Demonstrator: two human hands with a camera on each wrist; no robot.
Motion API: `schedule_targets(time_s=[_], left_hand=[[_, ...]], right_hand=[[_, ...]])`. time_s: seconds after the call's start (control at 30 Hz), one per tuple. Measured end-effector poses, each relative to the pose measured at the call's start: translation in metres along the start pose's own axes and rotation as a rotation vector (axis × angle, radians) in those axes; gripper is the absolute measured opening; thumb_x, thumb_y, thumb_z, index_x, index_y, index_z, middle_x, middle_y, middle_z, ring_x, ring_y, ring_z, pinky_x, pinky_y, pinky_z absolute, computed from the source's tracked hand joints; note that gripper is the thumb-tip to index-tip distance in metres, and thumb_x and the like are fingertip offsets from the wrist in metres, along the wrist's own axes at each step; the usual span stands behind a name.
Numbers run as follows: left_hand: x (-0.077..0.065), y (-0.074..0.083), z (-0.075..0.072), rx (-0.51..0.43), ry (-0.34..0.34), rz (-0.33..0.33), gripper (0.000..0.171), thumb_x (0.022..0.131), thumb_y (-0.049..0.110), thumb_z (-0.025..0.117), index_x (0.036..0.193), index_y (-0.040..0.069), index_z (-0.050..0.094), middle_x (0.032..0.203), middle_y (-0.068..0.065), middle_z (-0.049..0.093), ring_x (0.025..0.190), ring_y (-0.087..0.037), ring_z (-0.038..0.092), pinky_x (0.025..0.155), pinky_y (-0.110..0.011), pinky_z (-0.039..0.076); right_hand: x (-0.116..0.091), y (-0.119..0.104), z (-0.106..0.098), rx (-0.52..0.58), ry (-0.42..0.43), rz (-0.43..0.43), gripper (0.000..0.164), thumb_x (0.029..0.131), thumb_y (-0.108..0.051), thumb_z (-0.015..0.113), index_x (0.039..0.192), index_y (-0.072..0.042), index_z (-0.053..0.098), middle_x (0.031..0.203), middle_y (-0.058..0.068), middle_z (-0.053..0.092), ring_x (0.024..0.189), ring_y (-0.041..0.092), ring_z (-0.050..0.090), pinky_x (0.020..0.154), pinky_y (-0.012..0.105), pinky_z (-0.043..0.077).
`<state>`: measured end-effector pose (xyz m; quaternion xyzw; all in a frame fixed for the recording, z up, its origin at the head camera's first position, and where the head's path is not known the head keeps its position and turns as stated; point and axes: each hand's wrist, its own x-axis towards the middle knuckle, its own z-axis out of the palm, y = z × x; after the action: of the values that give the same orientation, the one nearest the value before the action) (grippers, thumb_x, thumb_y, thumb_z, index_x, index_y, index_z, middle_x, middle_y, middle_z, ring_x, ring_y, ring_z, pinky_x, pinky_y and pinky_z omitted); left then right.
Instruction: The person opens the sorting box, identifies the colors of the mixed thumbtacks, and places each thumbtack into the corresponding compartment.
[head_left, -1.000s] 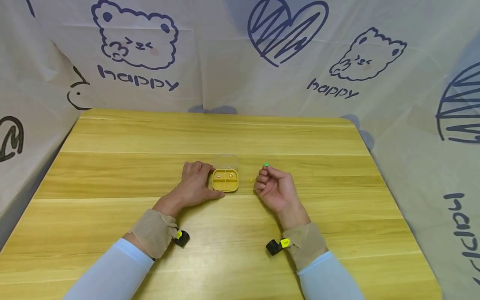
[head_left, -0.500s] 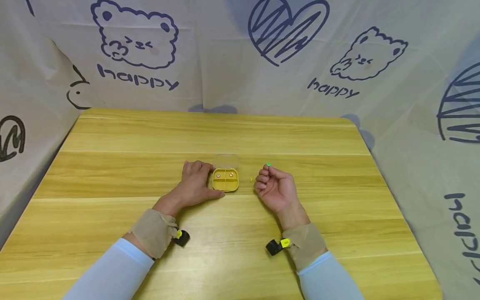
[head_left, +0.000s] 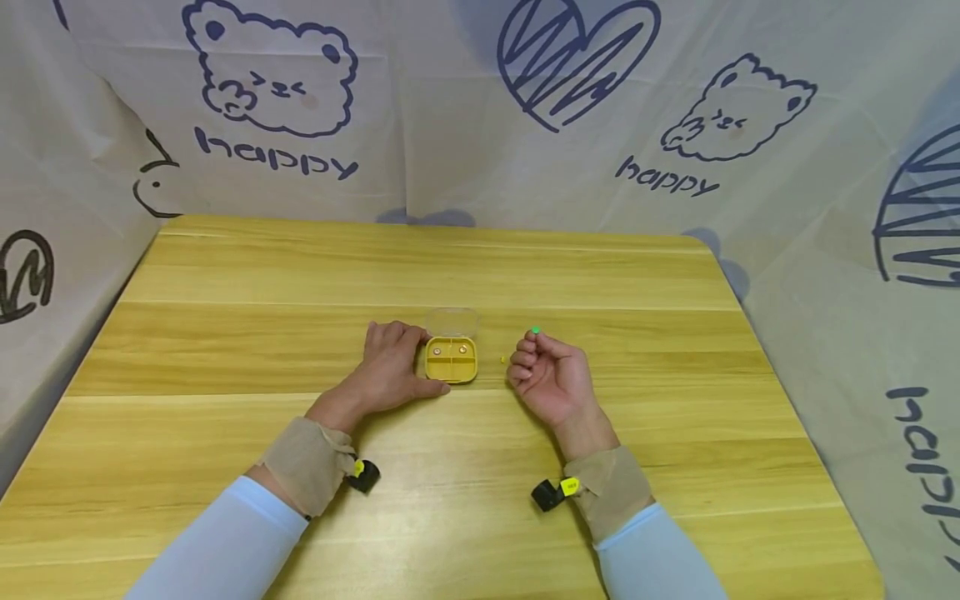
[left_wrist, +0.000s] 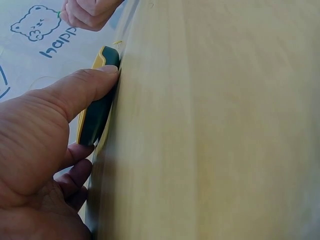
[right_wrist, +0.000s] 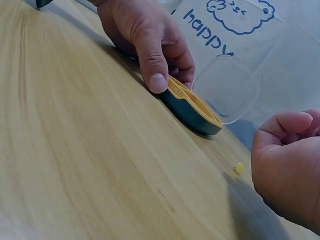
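A small pill box [head_left: 451, 361], yellow inside and dark green outside, lies on the table with its clear lid [head_left: 452, 322] raised at the back. My left hand [head_left: 390, 367] holds it from the left side, thumb at the front edge and fingers behind. The two back compartments each have a tiny round piece in them; the front ones look bare. To the right, my right hand [head_left: 551, 379] is palm up and pinches a small green disc [head_left: 536, 331] between thumb and forefinger. A small yellow round-headed piece [right_wrist: 239, 168] lies between the box and my right hand.
The wooden table [head_left: 450, 267] runs back to a white cloth [head_left: 420, 108] with drawn bears and hearts. A wrist camera [head_left: 365, 476] sticks out below the left wrist, and another camera [head_left: 547, 495] beside the right wrist.
The green disc has shifted very slightly at the right fingertips. The left hand and the pill box stay where they were.
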<state>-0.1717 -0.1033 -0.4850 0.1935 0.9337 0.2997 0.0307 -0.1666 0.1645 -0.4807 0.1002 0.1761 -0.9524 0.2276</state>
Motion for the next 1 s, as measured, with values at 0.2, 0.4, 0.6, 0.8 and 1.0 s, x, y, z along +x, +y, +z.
schedule_targets(time_s=[0.2, 0.4, 0.6, 0.8, 1.0], left_hand=[[0.0, 0.0, 0.001, 0.002, -0.001, -0.001, 0.08, 0.069, 0.05, 0.081, 0.125, 0.0, 0.051, 0.121, -0.019, 0.05, 0.121, -0.038, 0.032, 0.114, -0.06, 0.001], [0.0, 0.0, 0.001, 0.006, -0.001, -0.003, 0.08, 0.07, 0.05, 0.081, 0.125, 0.0, 0.051, 0.121, -0.019, 0.05, 0.121, -0.038, 0.032, 0.114, -0.061, 0.001], [0.0, 0.0, 0.0, 0.01, 0.001, -0.001, 0.078, 0.071, 0.05, 0.08, 0.124, 0.001, 0.052, 0.12, -0.019, 0.05, 0.12, -0.038, 0.033, 0.113, -0.061, 0.002], [0.0, -0.001, 0.002, 0.014, 0.012, 0.017, 0.076, 0.071, 0.05, 0.08, 0.122, 0.001, 0.053, 0.118, -0.019, 0.051, 0.117, -0.039, 0.034, 0.112, -0.062, 0.004], [0.001, -0.001, 0.002, 0.026, 0.031, 0.028, 0.074, 0.071, 0.052, 0.079, 0.119, 0.001, 0.055, 0.116, -0.019, 0.053, 0.114, -0.039, 0.036, 0.11, -0.062, 0.009]], right_hand=[[0.003, 0.002, 0.007, -0.179, 0.049, -0.02, 0.013, 0.096, -0.012, 0.055, 0.086, -0.006, 0.059, 0.077, 0.001, 0.056, 0.065, 0.013, 0.039, 0.058, 0.025, 0.033], [0.012, 0.018, 0.025, -0.748, 0.151, -0.123, 0.017, 0.092, -0.011, 0.063, 0.091, 0.006, 0.06, 0.071, 0.001, 0.058, 0.06, 0.011, 0.048, 0.052, 0.021, 0.04], [0.022, 0.038, 0.048, -1.587, 0.128, -0.194, 0.018, 0.089, -0.017, 0.066, 0.089, 0.0, 0.07, 0.066, 0.005, 0.06, 0.054, 0.013, 0.048, 0.047, 0.024, 0.04], [0.027, 0.053, 0.061, -2.162, -0.004, -0.289, 0.016, 0.093, -0.019, 0.059, 0.081, -0.015, 0.07, 0.072, -0.002, 0.064, 0.059, 0.013, 0.052, 0.055, 0.024, 0.042], [0.031, 0.063, 0.061, -2.287, -0.004, -0.277, 0.018, 0.093, -0.019, 0.058, 0.08, -0.017, 0.07, 0.075, -0.006, 0.064, 0.059, 0.012, 0.054, 0.056, 0.025, 0.045]])
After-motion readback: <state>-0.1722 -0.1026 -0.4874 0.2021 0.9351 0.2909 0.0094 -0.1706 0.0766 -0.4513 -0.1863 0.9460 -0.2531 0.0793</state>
